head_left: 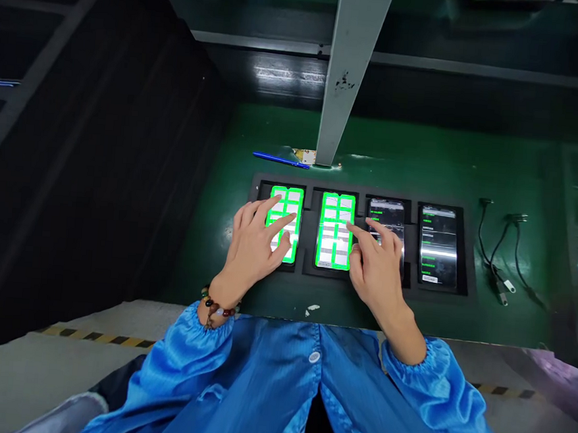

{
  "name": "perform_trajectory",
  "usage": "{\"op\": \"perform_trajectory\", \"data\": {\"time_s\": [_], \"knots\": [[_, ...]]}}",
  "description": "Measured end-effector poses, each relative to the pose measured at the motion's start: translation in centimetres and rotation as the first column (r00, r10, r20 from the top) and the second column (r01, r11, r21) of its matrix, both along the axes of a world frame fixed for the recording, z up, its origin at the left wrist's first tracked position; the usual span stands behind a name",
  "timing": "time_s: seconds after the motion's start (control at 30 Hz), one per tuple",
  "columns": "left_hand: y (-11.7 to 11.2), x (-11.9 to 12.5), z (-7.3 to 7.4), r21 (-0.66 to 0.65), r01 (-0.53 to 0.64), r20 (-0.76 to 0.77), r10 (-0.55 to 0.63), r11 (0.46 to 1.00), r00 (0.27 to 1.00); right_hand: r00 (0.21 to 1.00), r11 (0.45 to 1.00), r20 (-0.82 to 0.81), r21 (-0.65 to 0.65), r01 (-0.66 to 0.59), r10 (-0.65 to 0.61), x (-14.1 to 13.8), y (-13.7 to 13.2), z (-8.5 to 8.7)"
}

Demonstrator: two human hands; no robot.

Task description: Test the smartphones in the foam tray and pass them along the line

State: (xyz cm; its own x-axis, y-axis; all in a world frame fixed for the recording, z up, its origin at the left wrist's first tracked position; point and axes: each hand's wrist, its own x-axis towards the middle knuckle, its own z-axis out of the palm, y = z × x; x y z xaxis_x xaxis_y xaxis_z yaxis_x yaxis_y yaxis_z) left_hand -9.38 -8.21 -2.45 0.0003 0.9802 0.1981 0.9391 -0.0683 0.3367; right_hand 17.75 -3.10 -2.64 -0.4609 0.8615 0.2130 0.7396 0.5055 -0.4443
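Observation:
Several smartphones lie face up in a row in a black tray (311, 224). The leftmost phone (292, 243) shows a grid of white boxes edged in bright green; my left hand (255, 244) is over it, fingers spread. A similar green and white grid lights the second phone (334, 243). My right hand (377, 262) has its index finger at that screen's right edge, the other fingers loosely bent, and it partly covers the third phone (388, 210). That one and the rightmost phone (438, 247) have dark screens with short green lines of text.
A blue pen (280, 159) lies behind the tray, beside a grey metal post (351, 76). Black cables (494, 251) with plugs rest on the green table (273, 301) to the right. A dark curtain (99, 164) hangs at the left. Someone's pink sleeve (559, 380) shows at the right edge.

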Motion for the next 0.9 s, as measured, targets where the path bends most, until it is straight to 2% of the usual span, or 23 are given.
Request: {"op": "perform_trajectory", "data": {"time_s": [0.2,0.3,0.47,0.57,0.67,0.8,0.9], "knots": [[-2.6,-2.0,-0.2,0.040,-0.193,-0.006,0.193,0.980,0.981,0.982,0.983,-0.047,-0.006,-0.183,0.182,-2.8,-0.4,-0.2],[-2.8,-1.7,-0.1,0.053,-0.166,0.006,0.166,0.985,0.986,0.983,0.984,-0.034,0.003,-0.180,0.180,-2.6,-0.5,-0.2],[-1.3,0.5,-0.1,0.058,-0.002,-0.013,0.003,0.998,1.000,0.999,0.999,-0.004,0.002,-0.033,0.033,0.4,-0.9,0.0],[-0.8,1.1,-0.1,0.045,0.036,-0.017,-0.035,0.998,0.999,1.000,1.000,0.003,0.000,0.007,-0.007,1.2,-1.2,0.0],[-1.4,0.5,-0.1,0.044,0.003,-0.016,-0.002,0.999,1.000,0.999,0.999,-0.027,-0.011,-0.031,0.031,0.3,-1.4,-0.1],[-3.5,-1.2,-0.1,0.056,-0.129,-0.023,0.131,0.990,0.991,0.982,0.983,-0.072,-0.037,-0.180,0.177,-2.1,-1.8,0.0],[-4.6,-1.7,-0.1,0.064,-0.160,-0.027,0.162,0.985,0.986,0.972,0.974,-0.078,-0.040,-0.225,0.221,-2.8,-2.0,0.1]]}}
